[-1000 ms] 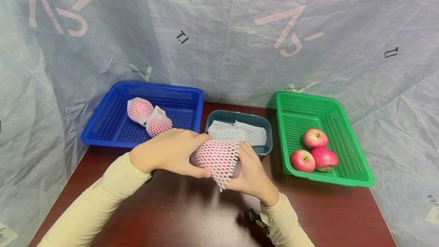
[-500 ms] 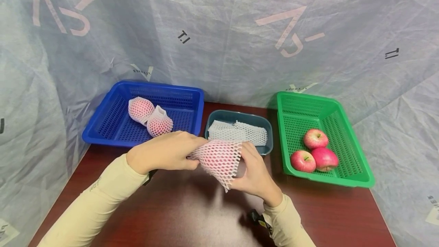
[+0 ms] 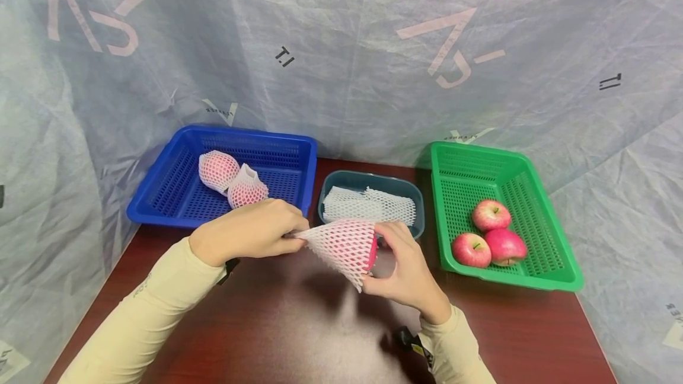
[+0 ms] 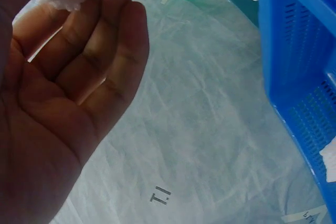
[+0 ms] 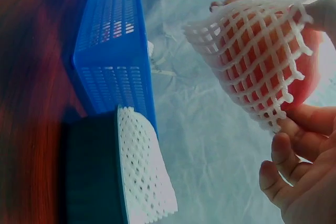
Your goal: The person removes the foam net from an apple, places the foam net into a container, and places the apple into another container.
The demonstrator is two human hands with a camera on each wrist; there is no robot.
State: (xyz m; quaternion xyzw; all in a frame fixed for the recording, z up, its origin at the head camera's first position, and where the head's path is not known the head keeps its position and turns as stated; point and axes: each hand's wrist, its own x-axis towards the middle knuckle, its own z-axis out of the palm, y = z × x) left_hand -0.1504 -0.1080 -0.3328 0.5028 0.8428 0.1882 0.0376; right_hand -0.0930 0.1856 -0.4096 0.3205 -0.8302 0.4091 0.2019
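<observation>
On the tabletop, a teal tray is partly blocked by a foam net, pinched by the left hand around an apple clasped by the right hand; bare apples are shown by the head view alone.

Head view evenly bright, with pale glare and soft shadows on the table's near part; wrist views hazier, the left hand shadowed against paler cloth.
</observation>
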